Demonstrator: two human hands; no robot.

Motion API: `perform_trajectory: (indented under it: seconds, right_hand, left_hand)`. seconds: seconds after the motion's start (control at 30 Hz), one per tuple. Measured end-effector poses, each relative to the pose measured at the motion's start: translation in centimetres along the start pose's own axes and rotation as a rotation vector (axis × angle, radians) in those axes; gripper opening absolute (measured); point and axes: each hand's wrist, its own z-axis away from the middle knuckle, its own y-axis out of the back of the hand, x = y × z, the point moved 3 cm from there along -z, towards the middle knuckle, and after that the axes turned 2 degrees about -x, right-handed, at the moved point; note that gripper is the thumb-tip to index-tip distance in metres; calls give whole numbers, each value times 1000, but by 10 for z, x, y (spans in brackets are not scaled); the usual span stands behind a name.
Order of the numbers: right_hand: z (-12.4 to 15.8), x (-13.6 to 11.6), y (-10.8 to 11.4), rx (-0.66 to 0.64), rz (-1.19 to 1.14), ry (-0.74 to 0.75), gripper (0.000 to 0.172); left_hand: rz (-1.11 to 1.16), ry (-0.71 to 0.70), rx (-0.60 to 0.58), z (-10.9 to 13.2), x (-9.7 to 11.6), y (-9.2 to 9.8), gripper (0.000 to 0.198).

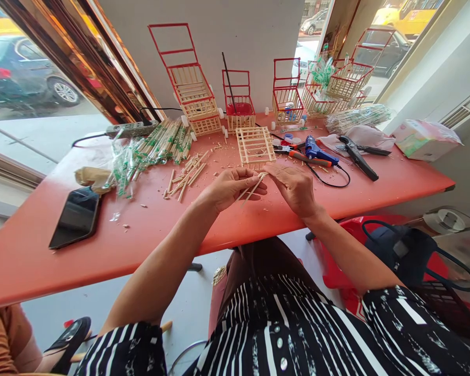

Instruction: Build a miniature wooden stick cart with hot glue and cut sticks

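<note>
You have a phone (75,218) on the left of your table (133,237) and a power strip (127,129) at its far left edge. A box (426,140) sits at its right end; below that end you see a bag (405,253) on a chair (342,248). A shoe (71,334) shows below the table's near left edge, and a car (27,75) is outside, beyond its far left.

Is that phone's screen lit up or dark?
Dark: the smartphone lies flat on the red table, its glossy black face showing no lit display.
</note>
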Motion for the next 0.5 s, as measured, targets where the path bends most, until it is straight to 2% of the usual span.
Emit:
perform_trajectory:
  seconds: [0.23,0.5]
  right_hand:
    - [-1,-4,4,51,40,56,32]
    - [-1,-3,6,82,89,74,29]
  left_hand:
    - [7,-33,27,-1,-2,1,38]
    - [-71,-100,160,-1,4,0,42]
